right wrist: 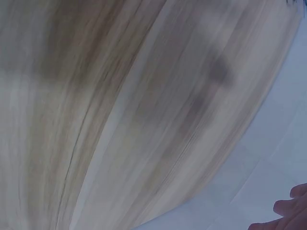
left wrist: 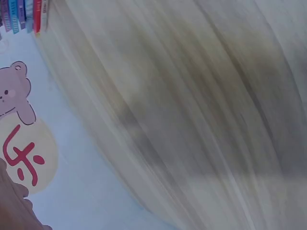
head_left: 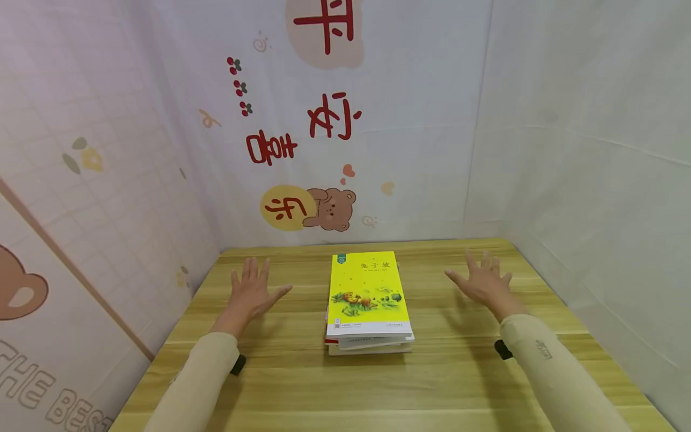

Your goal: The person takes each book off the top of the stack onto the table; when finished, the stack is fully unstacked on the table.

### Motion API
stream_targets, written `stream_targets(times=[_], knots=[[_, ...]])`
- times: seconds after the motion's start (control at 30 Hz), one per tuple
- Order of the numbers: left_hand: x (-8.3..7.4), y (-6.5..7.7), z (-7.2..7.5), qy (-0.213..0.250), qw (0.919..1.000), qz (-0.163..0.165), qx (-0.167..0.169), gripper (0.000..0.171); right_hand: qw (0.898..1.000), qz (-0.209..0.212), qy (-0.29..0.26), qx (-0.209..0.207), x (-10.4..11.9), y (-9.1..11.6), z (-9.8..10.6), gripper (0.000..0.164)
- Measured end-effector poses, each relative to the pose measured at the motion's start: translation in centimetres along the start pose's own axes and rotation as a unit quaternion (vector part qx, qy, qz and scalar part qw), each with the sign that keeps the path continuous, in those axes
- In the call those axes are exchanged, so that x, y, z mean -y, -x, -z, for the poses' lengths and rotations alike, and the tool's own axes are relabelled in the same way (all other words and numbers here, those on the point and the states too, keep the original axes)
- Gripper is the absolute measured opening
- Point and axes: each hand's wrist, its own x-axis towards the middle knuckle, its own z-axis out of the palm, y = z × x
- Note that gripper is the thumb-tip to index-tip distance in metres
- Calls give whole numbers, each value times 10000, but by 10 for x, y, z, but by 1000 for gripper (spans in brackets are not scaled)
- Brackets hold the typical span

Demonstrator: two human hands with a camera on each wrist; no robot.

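Note:
A small stack of books lies in the middle of the table. On top is a yellow book (head_left: 368, 288) with a picture of small figures and plants on its cover; the lower books (head_left: 372, 345) show only their edges. To the left of the stack, my left hand (head_left: 252, 294) is held with straight, spread fingers. My right hand (head_left: 486, 285) mirrors it on the other side, fingers also spread. Neither hand touches the books. Colourful book spines (left wrist: 21, 17) show at the top left corner in the left wrist view.
The wood-grain table (head_left: 302, 390) meets a white printed cloth (head_left: 421, 192) at the back, with more cloth along both sides. A bear (head_left: 332, 210) and red characters are printed on it. Dark bands sit under both light sleeves (head_left: 197, 378).

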Motion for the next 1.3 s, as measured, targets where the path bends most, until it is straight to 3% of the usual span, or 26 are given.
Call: stream_targets(times=[0.33,0.6,1.0,1.3], knots=[[-15,-4,2,725,9971,172,143,104,9991,17,-434,30,22,3,1,94],[-28,-4,6,1390,9894,188,365,103,9973,19,-738,48,33,3,-4,91],[-53,-4,2,2555,9654,238,475,97,9927,249,-1178,-25,49,8,-11,85],[-70,2,-5,3283,9407,605,601,97,9804,382,-1932,-45,64,12,-20,78]])
